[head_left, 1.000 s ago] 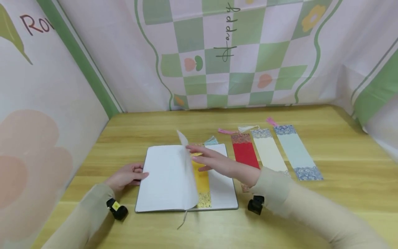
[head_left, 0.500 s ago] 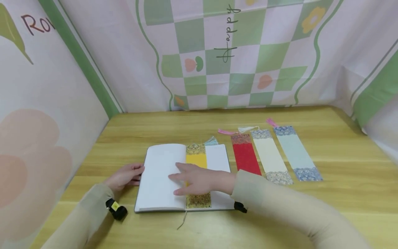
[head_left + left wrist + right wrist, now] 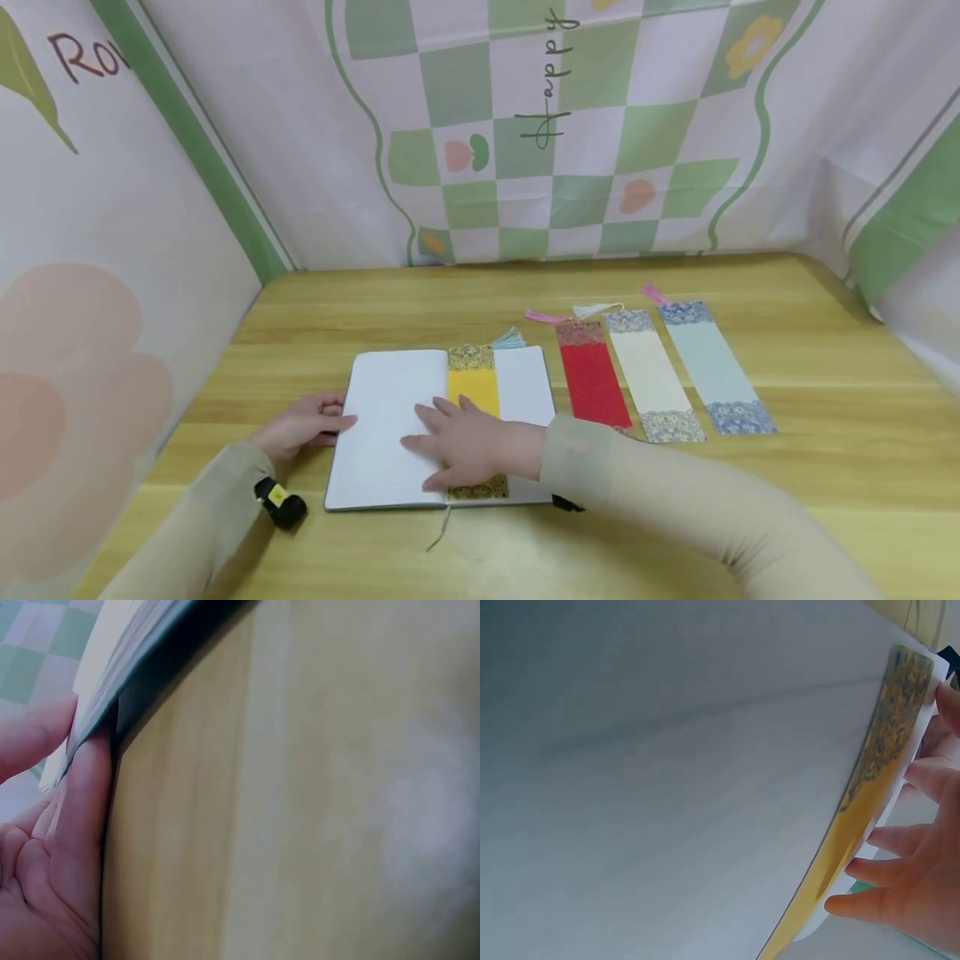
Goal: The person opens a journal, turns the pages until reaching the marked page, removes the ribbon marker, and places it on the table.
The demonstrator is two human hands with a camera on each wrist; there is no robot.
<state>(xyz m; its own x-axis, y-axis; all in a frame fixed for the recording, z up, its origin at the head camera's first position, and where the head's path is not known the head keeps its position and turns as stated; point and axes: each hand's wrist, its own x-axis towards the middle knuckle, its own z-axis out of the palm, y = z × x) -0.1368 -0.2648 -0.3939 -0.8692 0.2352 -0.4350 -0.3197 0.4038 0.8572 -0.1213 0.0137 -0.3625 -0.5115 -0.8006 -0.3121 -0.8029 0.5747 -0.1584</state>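
An open notebook (image 3: 397,442) with blank white pages and a dark cover lies on the wooden table. At its left edge my left hand (image 3: 300,427) pinches the notebook, thumb on the pages and a finger under the cover (image 3: 161,694), as the left wrist view shows. Along the inner side of the right page lies a yellow bookmark (image 3: 472,387) with patterned ends and a pale blue tassel (image 3: 510,339). My right hand (image 3: 472,446) lies spread over the gutter, fingertips on the left page, and hides the bookmark's middle.
To the notebook's right lie a red bookmark (image 3: 594,379), a cream bookmark (image 3: 651,371) and a light blue bookmark (image 3: 712,362), all tasselled. The right sleeve covers the red one's lower end. A ribbon (image 3: 441,531) trails from the notebook's spine. A patterned curtain (image 3: 525,200) hangs behind the table.
The page that stood half raised now lies flat on the left. My right hand has moved left and down onto it from above the bookmark. The left hand keeps its place.
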